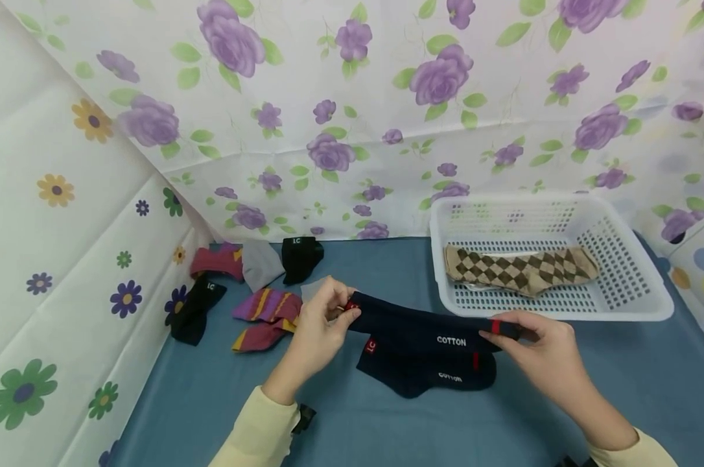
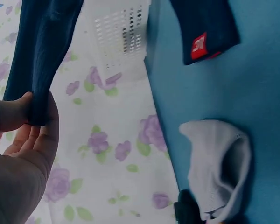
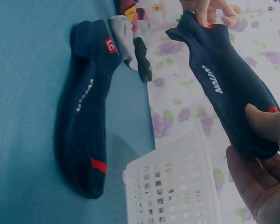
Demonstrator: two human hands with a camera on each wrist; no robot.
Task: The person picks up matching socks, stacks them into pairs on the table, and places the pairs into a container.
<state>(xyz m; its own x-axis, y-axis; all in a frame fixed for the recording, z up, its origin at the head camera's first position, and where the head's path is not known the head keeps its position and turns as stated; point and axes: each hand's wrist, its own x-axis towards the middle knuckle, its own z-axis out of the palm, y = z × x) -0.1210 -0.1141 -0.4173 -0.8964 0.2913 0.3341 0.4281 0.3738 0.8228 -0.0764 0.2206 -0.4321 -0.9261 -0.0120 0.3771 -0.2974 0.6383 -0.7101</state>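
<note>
A navy sock [image 1: 413, 319] with white COTTON lettering and red marks is stretched between my two hands above the table. My left hand [image 1: 322, 318] pinches its cuff end. At the toe end, my right hand [image 1: 539, 344] grips it between thumb and fingers. Below lies a matching navy sock [image 1: 428, 371] flat on the blue cloth, its red LC label [image 3: 110, 45] showing in the right wrist view. In the left wrist view the held sock [image 2: 45, 51] hangs from my thumb and fingers.
A white perforated basket [image 1: 638, 285] at the back right holds tan argyle socks [image 1: 521, 267]. On the left lie black socks [image 1: 196, 311], grey socks [image 1: 261, 263] and striped maroon-purple socks [image 1: 267, 311]. Floral sheets [image 1: 328, 194] hang behind and at the left.
</note>
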